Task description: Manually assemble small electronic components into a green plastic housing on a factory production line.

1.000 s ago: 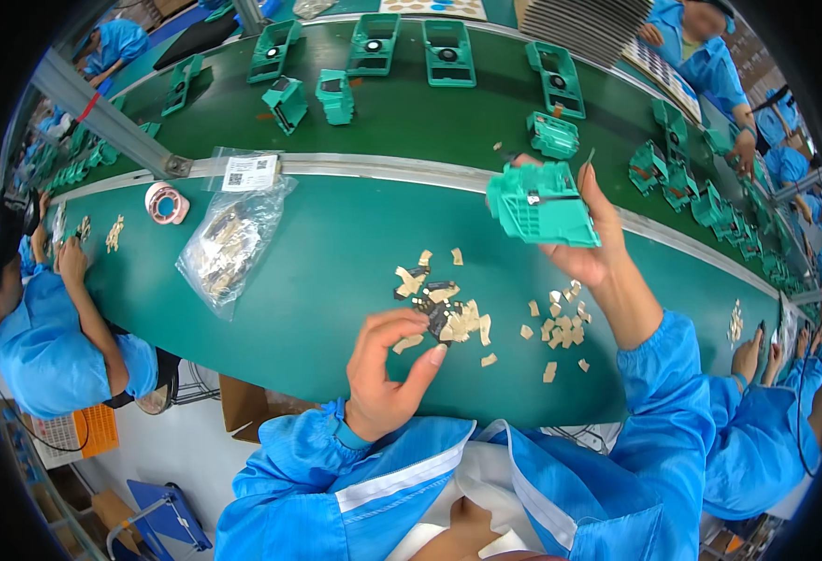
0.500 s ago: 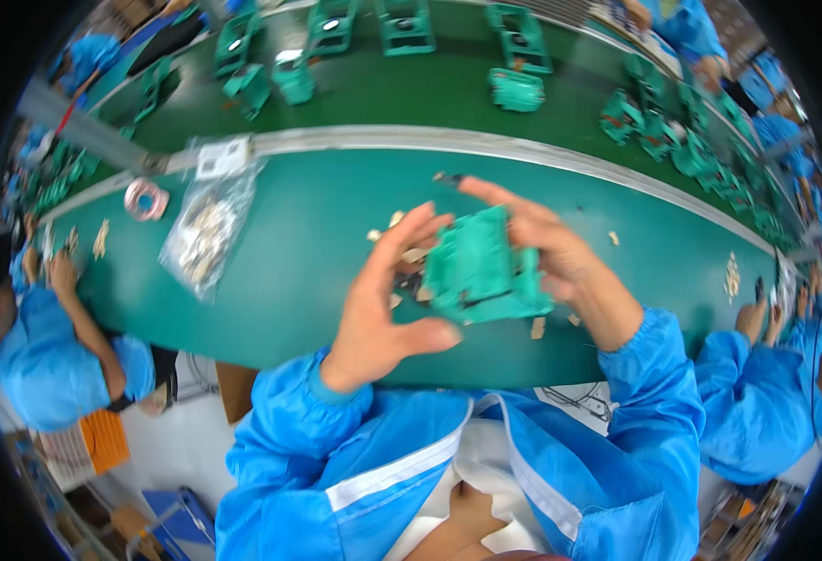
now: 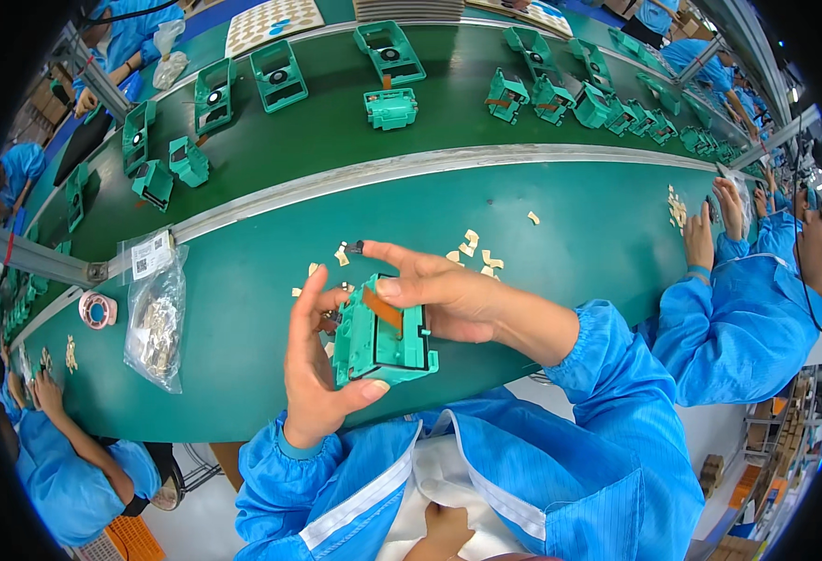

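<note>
The right hand (image 3: 453, 297) is no longer holding the green plastic box-shaped housing (image 3: 362, 341) alone: the left hand (image 3: 310, 369) is now gripping it too, half-curled around its side. The right thumb is resting at the flat orange ribbon strip (image 3: 383, 314). The housing is hovering above the smooth green tabletop (image 3: 233, 397), its strip side now facing up, making that side reachable for the work.

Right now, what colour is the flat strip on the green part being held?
The strip is orange-brown, best seen in the head view.

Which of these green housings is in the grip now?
The housing held between the left hand and right hand, orange strip showing; the other housings in clear view lie beyond the metal rail.
</note>
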The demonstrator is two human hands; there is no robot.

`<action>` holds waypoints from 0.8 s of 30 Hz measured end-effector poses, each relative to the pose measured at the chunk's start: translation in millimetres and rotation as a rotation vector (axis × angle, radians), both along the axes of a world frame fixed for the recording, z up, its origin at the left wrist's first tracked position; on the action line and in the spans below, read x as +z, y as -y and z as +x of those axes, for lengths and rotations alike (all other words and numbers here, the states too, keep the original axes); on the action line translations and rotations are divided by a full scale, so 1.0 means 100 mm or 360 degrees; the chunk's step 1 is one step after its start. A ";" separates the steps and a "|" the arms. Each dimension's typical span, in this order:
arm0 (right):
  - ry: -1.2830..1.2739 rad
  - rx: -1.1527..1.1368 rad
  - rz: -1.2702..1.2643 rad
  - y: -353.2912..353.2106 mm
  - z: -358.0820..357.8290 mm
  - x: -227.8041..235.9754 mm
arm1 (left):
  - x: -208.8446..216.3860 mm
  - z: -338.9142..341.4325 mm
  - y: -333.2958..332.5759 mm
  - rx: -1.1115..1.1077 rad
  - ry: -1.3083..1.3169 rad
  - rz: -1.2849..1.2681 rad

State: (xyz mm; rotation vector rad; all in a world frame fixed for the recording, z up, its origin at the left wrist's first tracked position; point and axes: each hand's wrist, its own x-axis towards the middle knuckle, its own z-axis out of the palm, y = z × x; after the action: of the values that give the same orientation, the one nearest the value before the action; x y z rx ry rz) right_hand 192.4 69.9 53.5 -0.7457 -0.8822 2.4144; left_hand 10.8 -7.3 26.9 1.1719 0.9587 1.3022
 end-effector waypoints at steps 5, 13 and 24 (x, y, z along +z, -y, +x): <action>-0.0021 0.0105 0.0088 0.07 0.02 0.11 | -0.06 0.00 0.05 -0.0118 -0.0027 0.0320; 0.0028 0.0088 -0.0021 0.08 0.06 0.08 | 0.01 0.11 0.08 0.0005 -0.0019 0.0054; 0.0019 -0.0765 0.0757 0.38 0.13 -0.31 | 0.03 0.14 0.01 0.0627 -0.0071 0.0135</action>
State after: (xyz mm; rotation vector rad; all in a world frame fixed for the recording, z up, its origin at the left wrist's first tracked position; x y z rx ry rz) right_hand 205.4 31.8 22.4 -0.6881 -1.0826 1.6971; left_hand 24.3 -8.2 29.7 1.1143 1.2201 1.6466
